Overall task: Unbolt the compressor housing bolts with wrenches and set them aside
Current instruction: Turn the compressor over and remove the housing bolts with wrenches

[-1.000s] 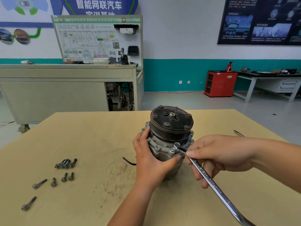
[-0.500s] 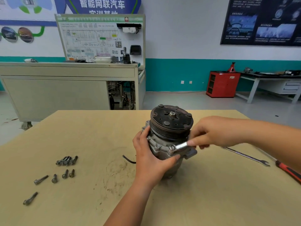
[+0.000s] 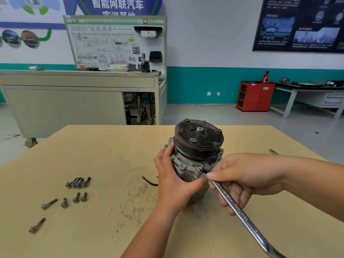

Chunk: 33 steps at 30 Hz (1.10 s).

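Observation:
A grey compressor (image 3: 188,164) with a dark pulley on top stands upright on the tan table (image 3: 104,149). My left hand (image 3: 174,178) wraps its left and front side. My right hand (image 3: 243,176) grips a long chrome wrench (image 3: 240,211) near its head. The wrench's ring end sits on a housing bolt (image 3: 199,167) at the front flange, and the handle slants down toward the lower right. Several removed bolts (image 3: 78,182) lie on the table to the left, with more (image 3: 64,202) spread nearer me.
A black wire (image 3: 149,181) pokes out left of the compressor. The tip of another wrench (image 3: 273,151) shows at the table's right edge behind my right arm. Beyond the table stand a grey training bench (image 3: 78,101) and a red cabinet (image 3: 255,95).
Half a second ago my right hand held the wrench head level at the compressor's right side. The wrench has swung so that its handle points toward me, as it did one second ago.

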Each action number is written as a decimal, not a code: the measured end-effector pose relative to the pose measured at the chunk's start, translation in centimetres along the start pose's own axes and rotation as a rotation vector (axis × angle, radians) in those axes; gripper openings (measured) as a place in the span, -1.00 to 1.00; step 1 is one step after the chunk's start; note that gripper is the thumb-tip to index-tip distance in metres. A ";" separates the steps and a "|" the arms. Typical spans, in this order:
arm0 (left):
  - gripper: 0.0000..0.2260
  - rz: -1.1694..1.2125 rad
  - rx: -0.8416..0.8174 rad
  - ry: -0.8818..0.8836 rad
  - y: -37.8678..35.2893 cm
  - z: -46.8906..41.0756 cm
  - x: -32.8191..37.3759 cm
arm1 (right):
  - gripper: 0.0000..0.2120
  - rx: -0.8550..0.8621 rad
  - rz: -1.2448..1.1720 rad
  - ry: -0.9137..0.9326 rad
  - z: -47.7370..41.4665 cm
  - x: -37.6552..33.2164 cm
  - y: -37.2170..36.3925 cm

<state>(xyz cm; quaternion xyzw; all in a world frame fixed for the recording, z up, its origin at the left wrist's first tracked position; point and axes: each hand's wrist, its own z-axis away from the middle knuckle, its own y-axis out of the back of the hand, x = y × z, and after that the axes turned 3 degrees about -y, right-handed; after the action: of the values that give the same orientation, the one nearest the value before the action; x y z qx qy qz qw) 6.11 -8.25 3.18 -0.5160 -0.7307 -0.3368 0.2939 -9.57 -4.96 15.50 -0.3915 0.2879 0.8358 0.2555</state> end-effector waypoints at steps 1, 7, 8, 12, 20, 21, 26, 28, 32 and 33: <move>-0.15 -0.001 0.004 -0.001 0.0 0.0 -0.1 | -0.71 0.018 0.067 -0.011 0.0 -0.1 0.2; -0.16 0.002 -0.003 0.014 0.0 0.0 0.1 | -0.72 0.218 0.733 -0.068 0.7 -2.5 2.4; -0.16 0.007 -0.005 0.017 0.0 0.0 0.2 | -0.75 0.276 0.887 -0.039 0.5 -2.2 2.7; -0.16 0.019 -0.006 0.024 0.0 0.0 0.2 | -0.84 0.391 1.032 0.050 0.2 -1.0 3.6; -0.15 0.012 0.005 0.011 -0.1 0.0 0.1 | -0.72 0.024 0.122 0.034 0.3 0.6 1.4; -0.15 0.014 0.006 0.010 -0.1 0.0 0.1 | -0.72 0.040 0.092 0.043 -0.1 0.7 1.1; -0.14 0.021 0.003 0.006 -0.1 0.0 -0.1 | -0.70 0.051 0.026 0.007 -0.5 0.4 0.1; -0.14 0.010 0.009 0.002 -0.1 0.0 -0.1 | -0.69 0.113 0.178 -0.009 -0.2 0.0 0.6; -0.15 0.020 0.006 0.016 -0.1 0.0 0.1 | -0.78 0.469 0.900 0.087 0.0 -1.3 2.9; -0.16 0.022 0.005 0.021 -0.1 0.0 0.1 | -0.82 0.508 0.951 0.106 0.1 -1.5 3.2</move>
<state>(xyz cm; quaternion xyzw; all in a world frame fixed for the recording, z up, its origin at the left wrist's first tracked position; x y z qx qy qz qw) 5.99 -8.21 3.27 -0.5196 -0.7229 -0.3371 0.3063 -10.82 -7.47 17.65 -0.1856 0.6389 0.7423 -0.0793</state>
